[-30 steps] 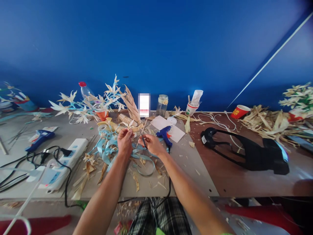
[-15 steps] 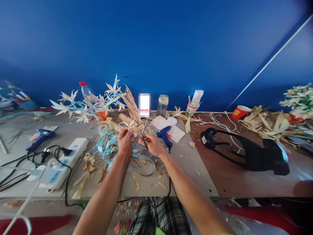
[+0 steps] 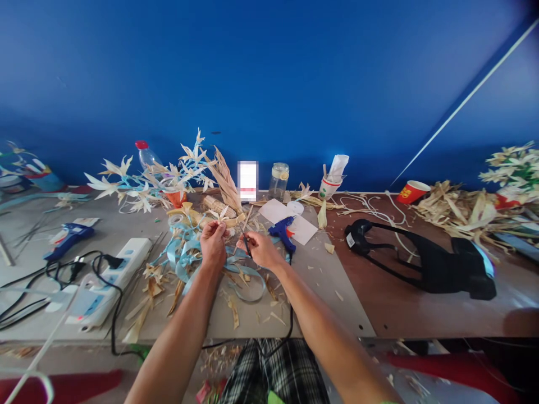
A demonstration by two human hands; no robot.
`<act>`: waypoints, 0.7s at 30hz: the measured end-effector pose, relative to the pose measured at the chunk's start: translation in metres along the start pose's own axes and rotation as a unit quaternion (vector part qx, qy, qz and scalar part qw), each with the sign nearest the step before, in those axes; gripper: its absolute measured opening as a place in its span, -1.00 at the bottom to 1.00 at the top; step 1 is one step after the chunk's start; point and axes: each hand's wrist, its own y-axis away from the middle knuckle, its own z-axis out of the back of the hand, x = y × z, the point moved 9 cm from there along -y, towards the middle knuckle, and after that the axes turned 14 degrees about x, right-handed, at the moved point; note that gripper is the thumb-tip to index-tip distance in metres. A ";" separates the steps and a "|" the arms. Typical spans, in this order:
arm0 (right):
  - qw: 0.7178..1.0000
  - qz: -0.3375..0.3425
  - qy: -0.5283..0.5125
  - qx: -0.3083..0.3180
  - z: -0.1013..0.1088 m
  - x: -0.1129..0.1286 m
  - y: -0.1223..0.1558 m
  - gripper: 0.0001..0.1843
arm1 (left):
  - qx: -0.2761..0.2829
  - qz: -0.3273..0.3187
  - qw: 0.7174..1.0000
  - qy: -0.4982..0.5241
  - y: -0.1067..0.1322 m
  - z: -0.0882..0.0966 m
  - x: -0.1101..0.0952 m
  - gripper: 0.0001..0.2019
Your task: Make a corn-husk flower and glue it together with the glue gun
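My left hand is closed, pinching a small pale corn-husk flower at its fingertips. My right hand is closed round small dark scissors, whose blades point toward the husk piece. Both hands hover over a tangle of light blue ribbon and husk scraps on the grey table. A blue glue gun lies just right of my right hand.
A branch of husk flowers, a bottle, a jar and cups stand at the back. A white power strip with black cables and a second glue gun lie left; a black bag and husk pile right.
Both hands have shifted very slightly up and left, keeping their hold on the husk piece and the scissors. Nothing else has moved.
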 end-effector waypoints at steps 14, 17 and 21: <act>0.995 -0.052 0.075 -0.034 0.013 0.007 0.007 -0.62 | 0.007 0.002 1.000 -0.002 -0.002 0.004 0.005 -0.70; 0.979 -0.129 0.141 -0.071 0.026 -0.002 0.012 -0.64 | 0.036 0.016 0.999 0.013 -0.002 -0.001 0.008 -0.71; 0.951 -0.206 0.219 -0.072 0.036 -0.013 0.018 -0.49 | 0.077 0.045 0.996 0.025 0.000 -0.013 0.011 -0.72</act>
